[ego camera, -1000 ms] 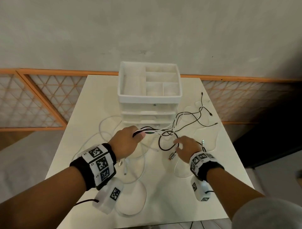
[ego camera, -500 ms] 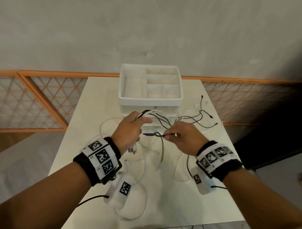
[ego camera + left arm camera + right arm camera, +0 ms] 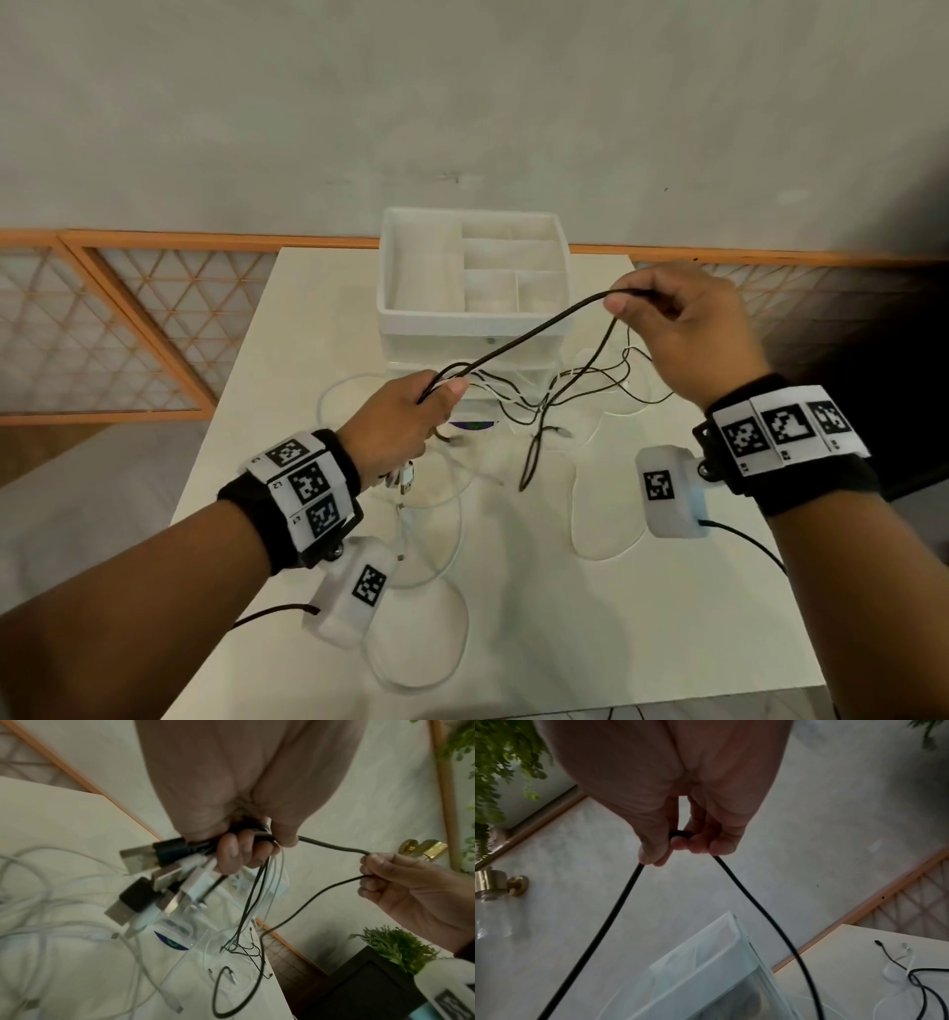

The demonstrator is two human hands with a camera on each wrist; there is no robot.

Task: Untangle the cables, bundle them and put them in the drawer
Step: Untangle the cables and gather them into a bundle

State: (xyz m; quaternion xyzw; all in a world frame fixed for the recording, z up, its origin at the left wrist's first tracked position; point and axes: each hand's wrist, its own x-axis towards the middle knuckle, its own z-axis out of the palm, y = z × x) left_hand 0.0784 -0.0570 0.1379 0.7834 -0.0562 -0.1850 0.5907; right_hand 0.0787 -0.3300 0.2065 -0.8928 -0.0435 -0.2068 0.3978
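Above the desk, the left hand grips a bunch of cables by their plug ends; the right hand pinches one black cable, apparently looped over its fingers, raised before the drawer unit.

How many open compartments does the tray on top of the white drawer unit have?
4: one long compartment on the left, one at the back right, one below it, one at the front. Dividers are faint; more may exist.

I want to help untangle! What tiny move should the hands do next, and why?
Probably the right hand should keep drawing the black cable up and away. The left hand grips the plug ends, and the cable's lower part hangs into the tangle on the table.
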